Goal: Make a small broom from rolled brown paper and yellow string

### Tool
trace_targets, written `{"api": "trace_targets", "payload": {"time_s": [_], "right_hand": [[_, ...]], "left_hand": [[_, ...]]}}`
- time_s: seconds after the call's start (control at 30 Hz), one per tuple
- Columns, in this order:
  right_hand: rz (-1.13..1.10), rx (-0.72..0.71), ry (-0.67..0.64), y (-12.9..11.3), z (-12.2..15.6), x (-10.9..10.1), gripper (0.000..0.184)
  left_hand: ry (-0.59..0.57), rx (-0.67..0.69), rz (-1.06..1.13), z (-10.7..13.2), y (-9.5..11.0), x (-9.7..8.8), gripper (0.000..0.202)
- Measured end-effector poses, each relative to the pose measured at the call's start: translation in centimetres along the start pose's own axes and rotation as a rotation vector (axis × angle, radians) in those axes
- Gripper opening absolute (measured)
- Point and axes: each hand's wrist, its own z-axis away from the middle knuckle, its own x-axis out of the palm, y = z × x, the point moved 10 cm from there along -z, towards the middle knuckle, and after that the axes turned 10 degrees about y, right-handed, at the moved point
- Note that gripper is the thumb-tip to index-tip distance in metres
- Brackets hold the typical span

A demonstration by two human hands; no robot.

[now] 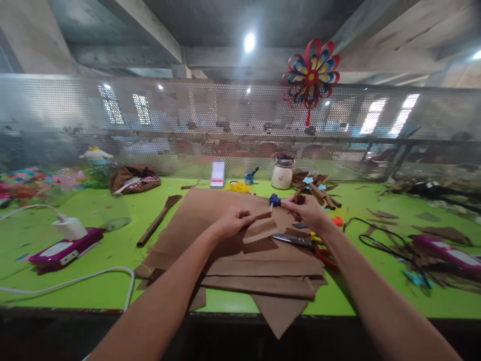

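My left hand [235,223] is closed in a pinch at one end of a narrow brown paper strip [263,215] above the paper stack. Facing it, my right hand [310,210] is closed on a small dark-blue piece [275,200] with a white tip pointing down; its exact kind is too small to tell. A bit of dark brown paper [299,199] shows at the right fingers. Under both hands lies a stack of brown kraft paper [210,210]. Scissors [291,239] with red handles rest on it below my right hand.
A phone [217,174], a small blue bottle [249,178] and a white jar [282,173] stand at the back. A rolled brown paper tube [158,221] lies left. Purple power strips [67,250] and cables flank the stack. A colourful paper flower [311,75] rises behind.
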Motion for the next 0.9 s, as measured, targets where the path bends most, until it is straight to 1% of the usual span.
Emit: {"api": "trace_targets", "payload": {"time_s": [0.07,0.2,0.27,0.33,0.47,0.53,0.7,0.8,0.9], "right_hand": [[-0.008,-0.005,-0.027,-0.2,0.5,1.1,0.038],[0.039,-0.002,-0.196,-0.5,2.2,5.0,0.039],[0.012,0.028,-0.25,-0.2,2.8,6.1,0.039],[-0.027,0.064,-0.233,0.1,2.7,6.0,0.037],[-0.052,0.084,-0.089,0.5,1.6,3.9,0.031],[-0.04,0.076,-0.053,0.3,1.3,3.2,0.029],[-0.036,0.075,-0.076,-0.2,1.4,3.0,0.029],[-0.047,0.088,-0.095,-0.1,1.5,3.1,0.031],[-0.045,0.096,-0.075,0.1,1.3,2.8,0.032]], "left_hand": [[-0.004,0.001,0.01,0.0,0.0,0.1,0.032],[-0.038,-0.005,0.036,0.3,0.5,0.8,0.032],[-0.075,-0.014,0.049,0.5,0.7,1.3,0.033],[-0.095,-0.011,0.047,0.6,0.8,1.4,0.034],[-0.099,-0.034,0.044,0.5,0.2,1.1,0.032],[-0.103,-0.057,0.063,0.5,-0.1,1.0,0.031],[-0.143,-0.075,0.065,0.6,-0.2,1.6,0.03],[-0.112,-0.019,-0.012,0.4,0.1,1.4,0.03],[-0.089,0.037,-0.048,0.2,0.6,1.0,0.03]]}}
